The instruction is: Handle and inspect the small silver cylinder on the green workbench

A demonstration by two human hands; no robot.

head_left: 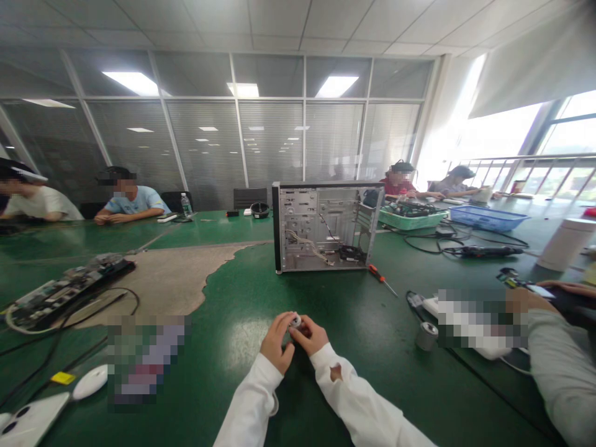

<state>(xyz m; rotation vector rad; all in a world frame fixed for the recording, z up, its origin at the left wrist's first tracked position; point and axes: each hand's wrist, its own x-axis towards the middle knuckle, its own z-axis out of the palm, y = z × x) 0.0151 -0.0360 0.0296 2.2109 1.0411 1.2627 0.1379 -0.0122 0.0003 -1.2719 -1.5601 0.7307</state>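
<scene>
Small pale round piece [296, 320] — between the two hands, at the fingertips, over the green counter [242, 385]; finer detail too small to tell. Left hand [278, 343]: fingers bent, tips gripping the piece from its left. Right hand [311, 335]: thumb and forefinger closed on it from the right. Grey cylinder [426, 337] stands well apart to the right, near a power strip partly blurred out. Beyond the hands: orange-handled screwdriver [382, 279] lying beside an open computer case [326, 230] — upright, cables inside. Farther right, green basket [412, 218], filled.
</scene>
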